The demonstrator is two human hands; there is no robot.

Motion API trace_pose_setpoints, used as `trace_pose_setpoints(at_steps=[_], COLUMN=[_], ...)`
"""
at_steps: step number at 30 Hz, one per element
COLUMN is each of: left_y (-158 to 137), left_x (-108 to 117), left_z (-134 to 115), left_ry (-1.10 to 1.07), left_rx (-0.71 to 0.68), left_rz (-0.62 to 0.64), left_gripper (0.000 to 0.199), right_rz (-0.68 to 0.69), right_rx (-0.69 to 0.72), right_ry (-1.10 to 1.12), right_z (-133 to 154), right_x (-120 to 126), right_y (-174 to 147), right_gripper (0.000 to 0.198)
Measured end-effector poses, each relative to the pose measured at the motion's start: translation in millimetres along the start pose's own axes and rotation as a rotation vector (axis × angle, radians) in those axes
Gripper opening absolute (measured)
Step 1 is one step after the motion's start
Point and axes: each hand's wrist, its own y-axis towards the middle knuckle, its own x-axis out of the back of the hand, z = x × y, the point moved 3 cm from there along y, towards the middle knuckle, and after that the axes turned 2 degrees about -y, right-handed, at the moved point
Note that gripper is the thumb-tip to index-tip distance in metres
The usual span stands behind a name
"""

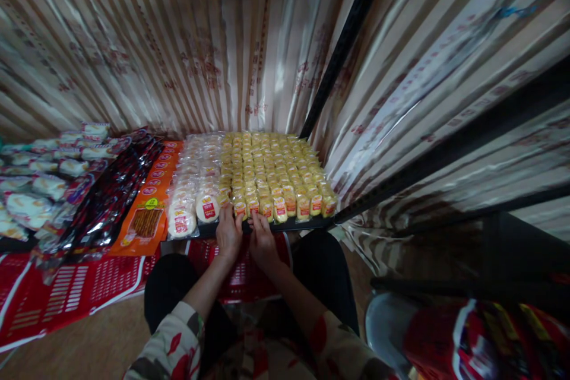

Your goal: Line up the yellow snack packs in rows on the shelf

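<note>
At twelve o'clock, small yellow plastic-wrapped packets [272, 169] are standing in rows — their red-and-white labels [280, 209] too blurred to read — while the half-curled left hand [229, 238] and right hand [263, 244] are resting at the front row, gripping or not I cannot tell.

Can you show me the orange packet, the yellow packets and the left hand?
Orange packet [152, 193]: head view, middle of its front.
Yellow packets [272, 175]: head view, middle of the rows.
Left hand [228, 236]: head view, back of the hand.
</note>
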Motion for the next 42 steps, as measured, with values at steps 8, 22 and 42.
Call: trace_pose_setpoints(at_steps=[8, 22, 42], left_y=[-2.0, -8.2, -5.2], left_x=[3.1, 9.1, 14.8], left_z=[2.6, 6.1, 4.6], left_ry=[-0.013, -0.069, -0.214], left_rx=[-0.039, 0.017, -0.026], left_rz=[-0.021, -0.108, -0.016], left_gripper=[0.033, 0.027, 0.035], right_rz=[0.007, 0.012, 0.049], right_rx=[0.021, 0.009, -0.01], right_ry=[0.009, 0.045, 0.123], right_z=[3.7, 3.3, 3.5], right_x=[0.2, 0.8, 4.3], right_y=[0.5, -3.8, -6.3], right_gripper=[0.057, 0.053, 0.051])
